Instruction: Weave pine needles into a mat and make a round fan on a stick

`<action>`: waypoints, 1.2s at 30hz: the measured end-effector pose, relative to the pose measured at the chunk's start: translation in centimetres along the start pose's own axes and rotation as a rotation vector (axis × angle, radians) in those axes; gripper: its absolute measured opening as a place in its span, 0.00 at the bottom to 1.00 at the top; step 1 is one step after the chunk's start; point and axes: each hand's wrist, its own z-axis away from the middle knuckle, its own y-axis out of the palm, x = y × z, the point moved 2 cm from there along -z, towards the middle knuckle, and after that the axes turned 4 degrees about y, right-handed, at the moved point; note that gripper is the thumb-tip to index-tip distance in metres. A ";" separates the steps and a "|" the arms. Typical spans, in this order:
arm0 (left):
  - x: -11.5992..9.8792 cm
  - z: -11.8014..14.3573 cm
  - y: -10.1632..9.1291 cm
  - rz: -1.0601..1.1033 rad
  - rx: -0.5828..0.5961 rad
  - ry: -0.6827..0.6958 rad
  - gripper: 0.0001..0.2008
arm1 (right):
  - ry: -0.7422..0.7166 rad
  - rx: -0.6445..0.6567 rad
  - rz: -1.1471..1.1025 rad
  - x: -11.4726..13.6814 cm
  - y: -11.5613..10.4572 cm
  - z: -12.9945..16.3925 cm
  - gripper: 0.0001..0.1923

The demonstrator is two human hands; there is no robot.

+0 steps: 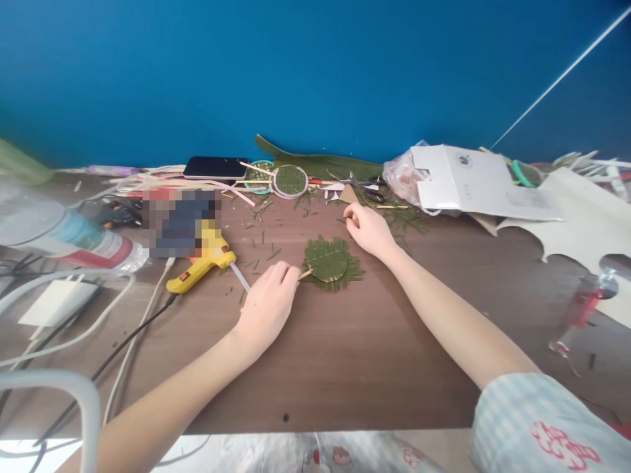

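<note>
Head view: your left hand pinches the stick of the leaf disc mid-tabletop; right hand curled at its 1 o'clock, grip unclear. Glue gun at 9 o'clock: burn risk, I'd say.

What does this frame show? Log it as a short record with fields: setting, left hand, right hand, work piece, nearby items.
setting: brown table against a blue wall
left hand: left hand pinches the stick of the leaf disc
right hand: right hand curled on the table just past the disc, apart from it; what it holds cannot be told
work piece: round green disc fringed with needles, lying flat
nearby items: yellow glue gun to the left, phone, second disc, white card
</note>
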 end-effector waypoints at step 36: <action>-0.4 -0.1 0.2 0.312 -0.065 0.022 0.04 | 0.002 -0.005 0.001 0.2 -0.1 0.0 0.08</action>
